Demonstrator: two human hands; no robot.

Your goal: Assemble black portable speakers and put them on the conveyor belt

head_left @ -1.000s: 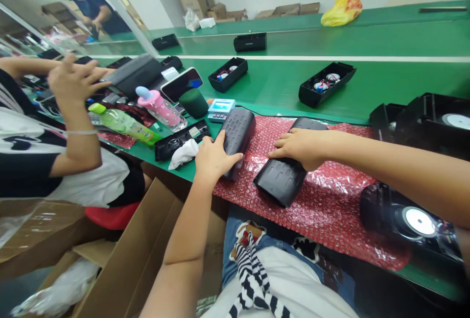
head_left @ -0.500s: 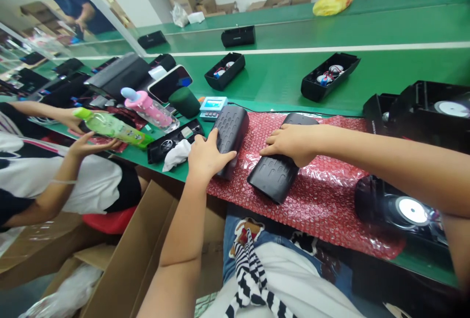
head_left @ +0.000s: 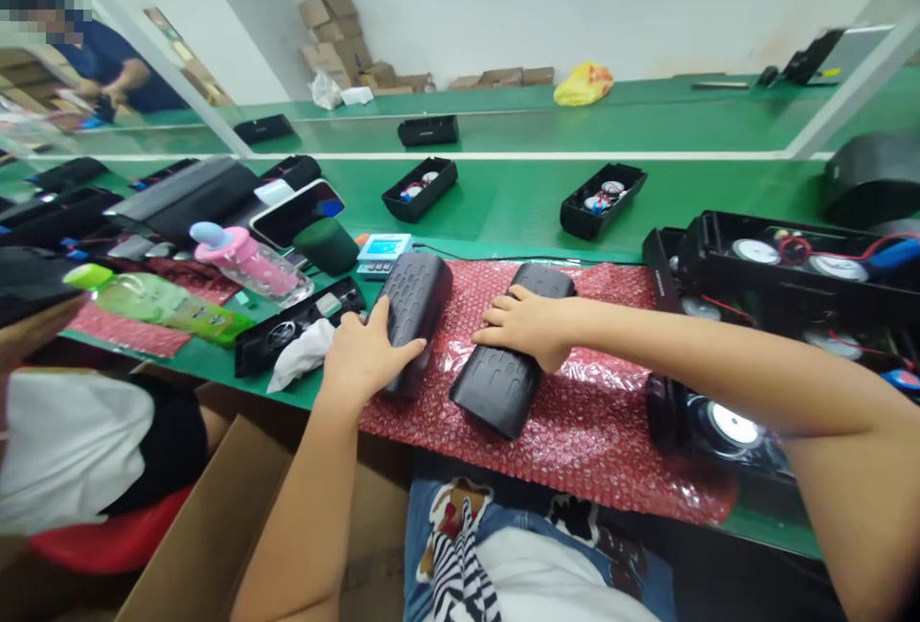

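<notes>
Two black speaker cases lie on red bubble wrap (head_left: 596, 421), their textured sides up. My left hand (head_left: 363, 354) grips the near end of the left speaker case (head_left: 421, 301), thumb on one side and fingers along the other. Across the top of the right speaker case (head_left: 495, 392) lies my right hand (head_left: 528, 323), its fingers curled over the far edge. That case is tilted a little on the wrap. A crumpled white cloth (head_left: 302, 352) and a black panel (head_left: 269, 334) are left of my left hand.
A blue-white meter (head_left: 384, 253), green round speaker (head_left: 327, 246), pink-topped bottle (head_left: 248, 263) and green drink bottle (head_left: 169, 304) stand or lie to the left. Open speaker shells (head_left: 783, 263) with wires are stacked at right. More shells (head_left: 602, 200) sit on the green belt. A cardboard box (head_left: 216, 497) stands below.
My view has tilted up and turned right. Both hands keep their hold on the cases, which stay about where they were. A neighbour's hands have left the green bottle's side; a dark object shows there.
</notes>
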